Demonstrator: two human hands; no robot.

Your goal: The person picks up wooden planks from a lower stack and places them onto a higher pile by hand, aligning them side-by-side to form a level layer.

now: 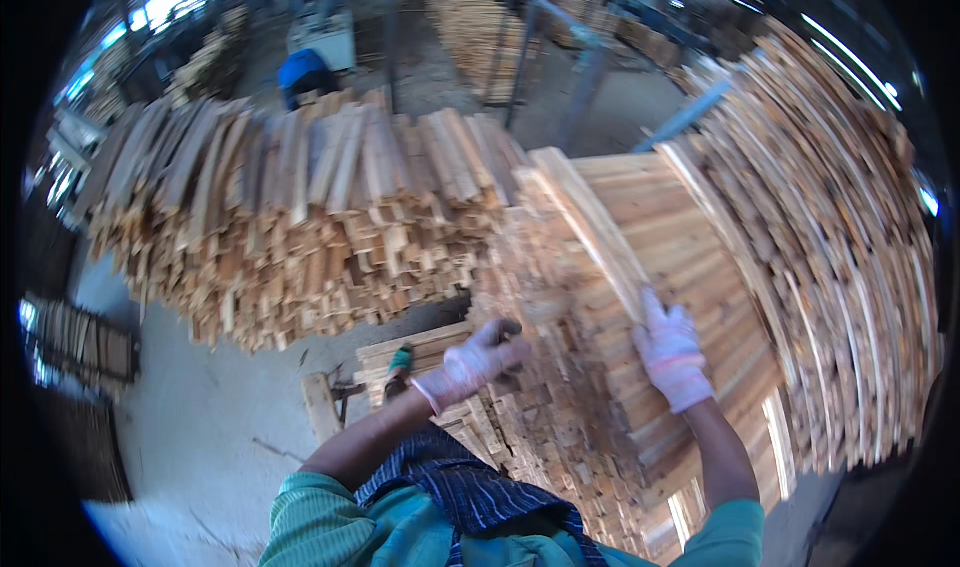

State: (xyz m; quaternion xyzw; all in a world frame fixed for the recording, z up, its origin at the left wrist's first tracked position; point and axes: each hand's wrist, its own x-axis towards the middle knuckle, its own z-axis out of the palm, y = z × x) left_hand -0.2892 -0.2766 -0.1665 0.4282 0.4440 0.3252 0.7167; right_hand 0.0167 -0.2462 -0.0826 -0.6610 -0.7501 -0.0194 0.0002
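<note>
My right hand [671, 353], in a pale knit work glove, is at the near end of a long wooden plank [589, 222]. The thumb and fingers lie on either side of that end. The plank rests slantwise on a layer of boards laid side by side [675, 237], topping a large wood stack. My left hand [484, 364], gloved with darkened fingertips, hovers by the stack's stepped end faces [555, 342]. Its fingers are slightly bent and apart, and nothing shows in them. Motion blur softens both hands.
A broad pile of loose planks [315, 169] stands ahead to the left. Tall stacked boards [817, 252] rise on the right. Low boards [427, 349] lie near my green-shod foot [401, 358]. Beyond the pile, a person in blue [304, 71] is bent over.
</note>
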